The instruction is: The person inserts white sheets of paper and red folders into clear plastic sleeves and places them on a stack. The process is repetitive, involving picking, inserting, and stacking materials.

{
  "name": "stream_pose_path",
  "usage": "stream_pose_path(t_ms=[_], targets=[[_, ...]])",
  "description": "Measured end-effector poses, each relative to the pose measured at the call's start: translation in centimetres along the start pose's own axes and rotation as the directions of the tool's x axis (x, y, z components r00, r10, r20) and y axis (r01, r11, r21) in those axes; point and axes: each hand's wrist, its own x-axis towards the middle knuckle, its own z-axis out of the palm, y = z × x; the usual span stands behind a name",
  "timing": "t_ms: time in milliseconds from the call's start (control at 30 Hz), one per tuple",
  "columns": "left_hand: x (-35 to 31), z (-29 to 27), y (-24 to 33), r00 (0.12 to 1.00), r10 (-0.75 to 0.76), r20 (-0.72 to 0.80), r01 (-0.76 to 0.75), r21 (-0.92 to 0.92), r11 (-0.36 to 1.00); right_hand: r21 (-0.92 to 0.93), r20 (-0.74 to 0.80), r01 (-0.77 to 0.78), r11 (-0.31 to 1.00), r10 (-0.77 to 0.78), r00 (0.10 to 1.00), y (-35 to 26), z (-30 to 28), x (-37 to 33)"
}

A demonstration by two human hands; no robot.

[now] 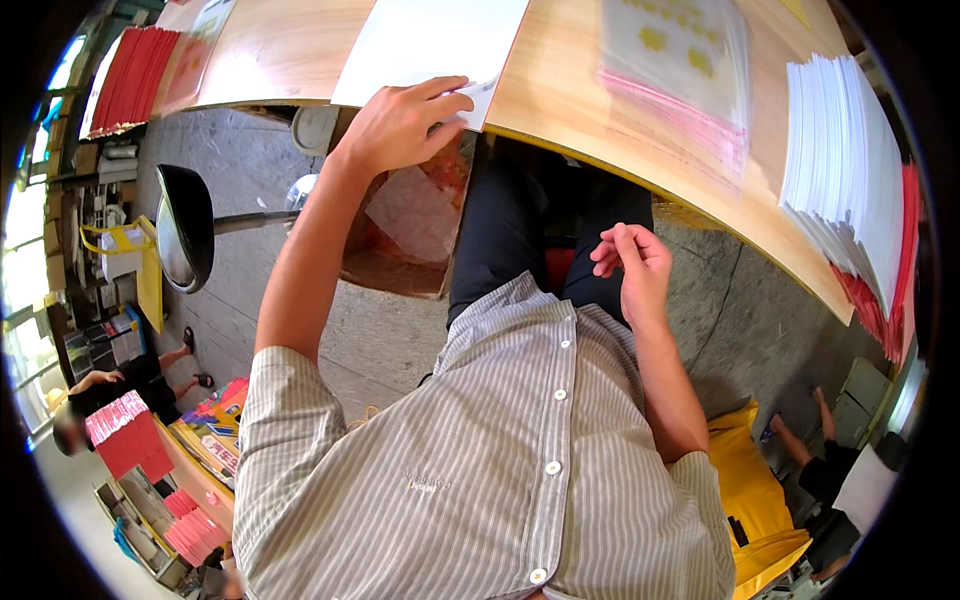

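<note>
The left hand point(408, 122) half-curls on the near edge of a white sheet point(430, 45), its grip unclear; the right hand point(640, 268), loosely closed, hangs over dark trousers point(500, 235); clear sleeves point(680, 85) lie rightward on the table point(280, 50).

I get a bright feed; windows point(30, 215) glare white past the left end of the bench point(285, 50); fisheye bows its near edge; blackness swallows the corners.
</note>
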Motion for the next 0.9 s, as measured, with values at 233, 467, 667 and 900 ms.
stream_pose_path(t_ms=[233, 467, 667, 900], targets=[[0.8, 0.0, -1.0, 0.997, 0.072, 0.018, -0.072, -0.031, 0.997, 0.011, -0.037, -0.029, 1.0, 0.029, 0.999, 1.4, -1.1, -0.8], [1.0, -0.4, -0.9, 0.998, 0.067, 0.005, -0.066, -0.077, 0.995, 0.02, -0.043, -0.059, 0.998, 0.06, 0.997, 2.5, -1.7, -0.7], [0.9, -0.8, -0.8, 0.996, -0.026, 0.089, 0.035, -0.109, 0.993, 0.042, -0.036, -0.093, 0.995, 0.094, 0.995, 2.4, -1.9, -0.2], [0.7, -1.1, 0.1, 0.988, -0.12, 0.101, 0.128, -0.079, 0.989, 0.043, -0.014, -0.101, 0.994, 0.102, 0.995, 2.9, -2.6, 0.3]])
